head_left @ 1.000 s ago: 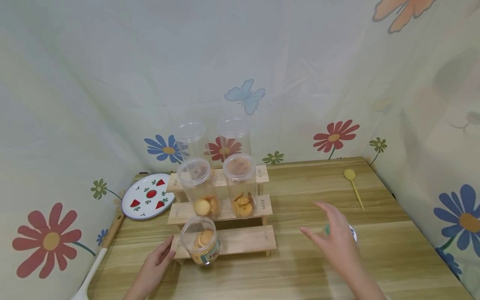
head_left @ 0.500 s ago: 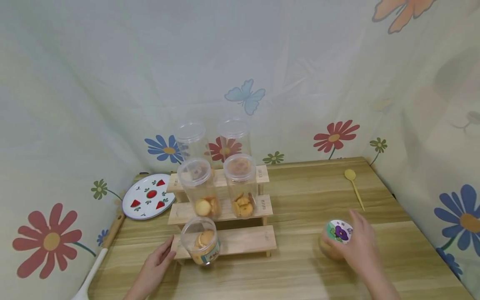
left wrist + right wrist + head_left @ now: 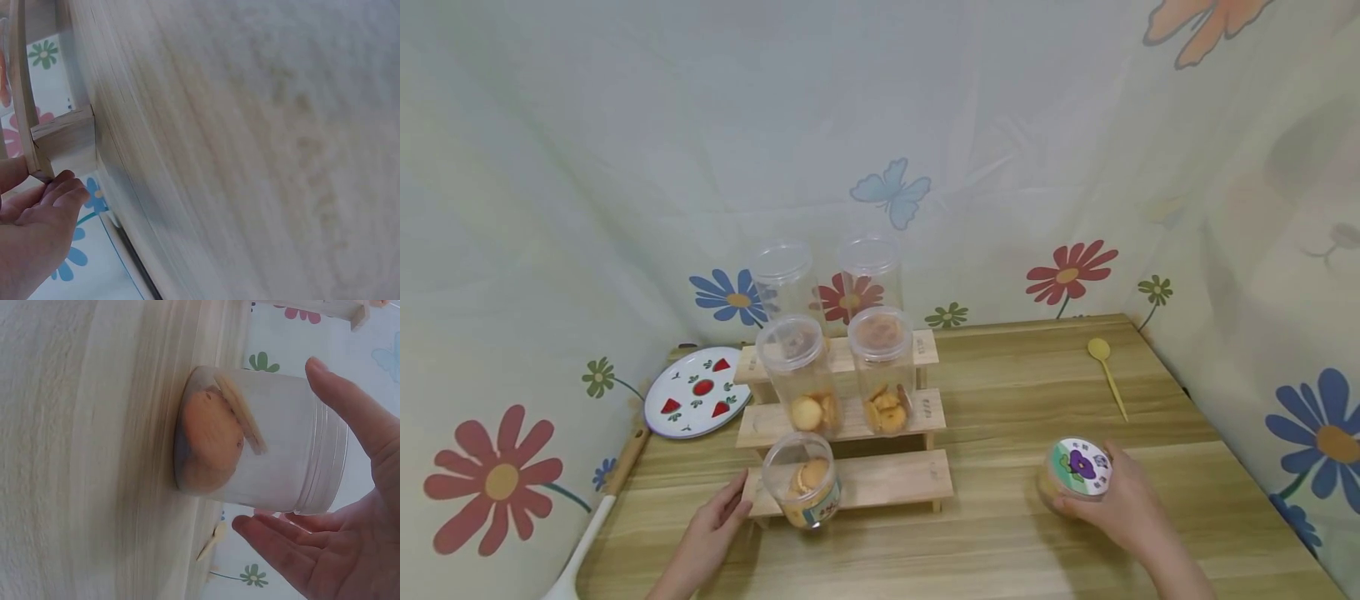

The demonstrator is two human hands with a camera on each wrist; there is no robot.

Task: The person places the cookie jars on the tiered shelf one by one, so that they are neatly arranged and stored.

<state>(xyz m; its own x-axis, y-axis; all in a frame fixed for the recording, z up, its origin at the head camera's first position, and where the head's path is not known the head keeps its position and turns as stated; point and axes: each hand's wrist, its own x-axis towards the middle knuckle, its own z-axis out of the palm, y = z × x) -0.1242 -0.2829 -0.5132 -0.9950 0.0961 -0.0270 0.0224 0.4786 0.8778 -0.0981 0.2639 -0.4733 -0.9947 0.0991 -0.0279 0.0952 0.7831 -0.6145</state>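
Observation:
My right hand (image 3: 1120,508) holds a short clear jar (image 3: 1078,471) of cookies near its lid, which bears a purple flower. In the right wrist view, the jar (image 3: 262,440) stands on the table between thumb and fingers. My left hand (image 3: 703,533) grips the left end of the lowest step of a wooden tiered stand (image 3: 895,482). The left wrist view shows its thumb and fingers at the step's corner (image 3: 40,169). A second cookie jar (image 3: 801,479) sits on that step. Taller clear jars of cookies (image 3: 797,379) occupy the steps behind.
A white plate with watermelon motifs (image 3: 700,392) lies at the left, behind a white utensil with a wooden handle (image 3: 625,462). A yellow spoon (image 3: 1107,375) is at the back right. Flowered cloth (image 3: 1000,167) walls in the wood-grain table (image 3: 992,392).
My right hand came down and right to the jar, its thumb and fingers closing about the lid. The left hand stayed at the stand.

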